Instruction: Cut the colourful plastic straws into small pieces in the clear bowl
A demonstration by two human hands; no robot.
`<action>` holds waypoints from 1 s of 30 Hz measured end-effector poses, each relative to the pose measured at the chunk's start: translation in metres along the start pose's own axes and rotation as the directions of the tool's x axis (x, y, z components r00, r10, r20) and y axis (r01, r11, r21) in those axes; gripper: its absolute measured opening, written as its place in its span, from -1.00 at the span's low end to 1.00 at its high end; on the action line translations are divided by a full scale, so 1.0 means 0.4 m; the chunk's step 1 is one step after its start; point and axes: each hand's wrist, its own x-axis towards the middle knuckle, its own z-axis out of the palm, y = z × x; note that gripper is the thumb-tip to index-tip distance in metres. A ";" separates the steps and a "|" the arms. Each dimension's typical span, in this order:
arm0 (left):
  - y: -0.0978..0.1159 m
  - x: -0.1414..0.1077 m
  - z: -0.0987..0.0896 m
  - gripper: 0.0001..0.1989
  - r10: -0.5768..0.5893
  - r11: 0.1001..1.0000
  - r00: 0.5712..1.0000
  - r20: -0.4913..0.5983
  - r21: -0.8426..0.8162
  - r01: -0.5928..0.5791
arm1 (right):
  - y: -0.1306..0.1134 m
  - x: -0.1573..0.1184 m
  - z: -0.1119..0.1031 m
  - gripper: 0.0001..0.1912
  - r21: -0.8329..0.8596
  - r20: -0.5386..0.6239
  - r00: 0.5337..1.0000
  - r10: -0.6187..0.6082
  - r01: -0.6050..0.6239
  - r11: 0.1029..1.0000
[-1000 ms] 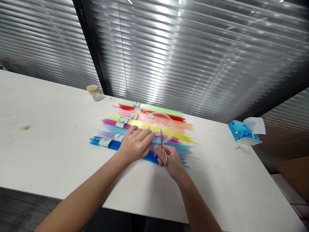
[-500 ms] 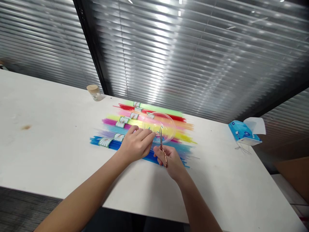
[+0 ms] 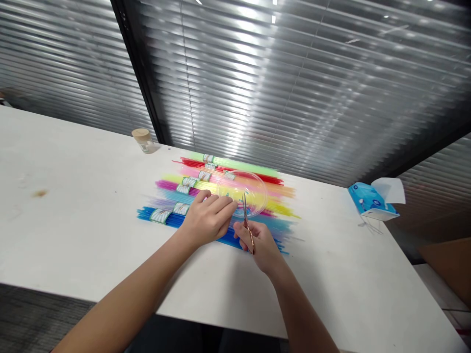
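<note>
1. Head view: the near edge of the white counter [image 3: 91, 206] sloped downward to the right, and both forearms reached in across it.
2. Above the counter, the right hand [image 3: 259, 242] was closed around scissors [image 3: 246, 215]; their blades pointed away, tips slightly apart. White surface gave this hand room out to the right edge.
3. Just left of the blades, the left hand [image 3: 209, 218] had its fingers bent; I could not tell whether its fingertips pinched anything. A broad white stretch lay to its left, marked by a brown stain [image 3: 40, 193].
4. Beneath both hands, coloured sticks [image 3: 279, 226] lay in rows, blue nearest, pale green close to the back edge.
5. A clear round bowl [image 3: 266, 193] sat over the sticks, beyond the right hand; small bluish bits showed in it.
6. Well apart, a blue tissue pack [image 3: 371, 202] stood by the right edge, and a lidded jar [image 3: 144, 142] near the back edge, leftward.
7. Slatted blinds [image 3: 235, 88] rose behind that back edge.
</note>
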 end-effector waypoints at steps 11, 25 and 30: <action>0.002 -0.001 0.004 -0.83 0.005 1.000 1.000 -0.001 0.001 -0.005 | -0.004 -0.001 -0.001 -0.45 -0.007 0.001 1.000 0.009 -0.009 1.000; 0.003 0.002 0.002 -0.84 0.017 1.000 1.000 -0.010 0.020 -0.016 | 0.002 0.002 -0.003 -0.45 0.010 0.014 1.000 0.016 -0.016 1.000; 0.002 0.000 0.004 -0.84 0.009 1.000 1.000 -0.001 0.026 -0.009 | 0.003 0.003 -0.001 -0.43 0.017 0.000 1.000 0.010 -0.010 1.000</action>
